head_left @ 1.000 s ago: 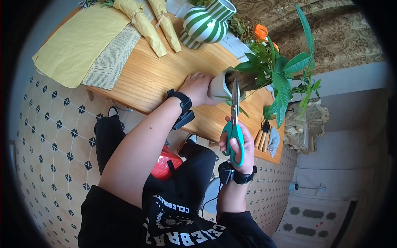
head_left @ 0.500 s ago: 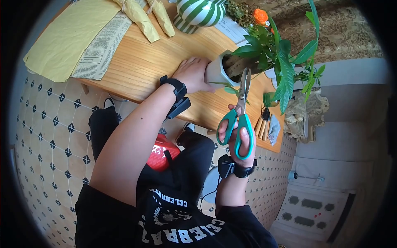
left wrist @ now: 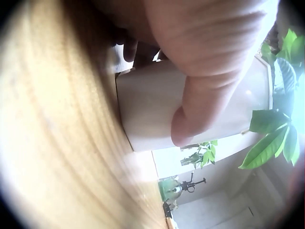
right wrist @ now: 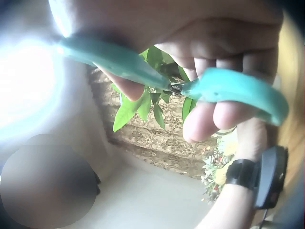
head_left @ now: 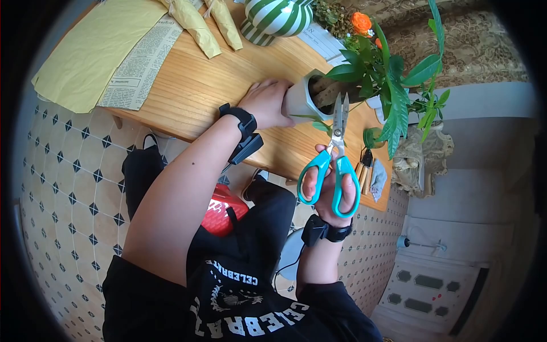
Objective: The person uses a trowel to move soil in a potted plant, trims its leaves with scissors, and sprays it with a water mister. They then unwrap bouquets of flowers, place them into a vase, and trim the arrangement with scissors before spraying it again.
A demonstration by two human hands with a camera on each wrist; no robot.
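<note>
My left hand (head_left: 265,102) holds a pale plant pot (head_left: 297,102) low on its side on the wooden table. In the left wrist view the thumb lies along the wall of the pot, with some fingertips visible beyond it. A thick-stemmed green plant (head_left: 393,85) grows from the pot and leans right. My right hand (head_left: 329,194) holds teal-handled scissors (head_left: 338,132), thumb through one loop and fingers through the other. The blades stand slightly apart, tips up near the pot's rim, overlapping the stem in the head view. A low leaf (head_left: 320,124) hangs beside the blades.
Yellow paper (head_left: 97,51) and newspaper (head_left: 145,65) cover the table's left end, near paper-wrapped bundles (head_left: 194,28). A green-striped vase (head_left: 279,17) and orange flowers (head_left: 360,23) stand at the back. Wooden-handled tools (head_left: 364,171) and a grey cloth (head_left: 378,179) lie right.
The scissors' handles have spread and the blades have parted from nearly closed; the scissors shifted slightly right in view. The left hand stays on the pot. The head view has shifted a little.
</note>
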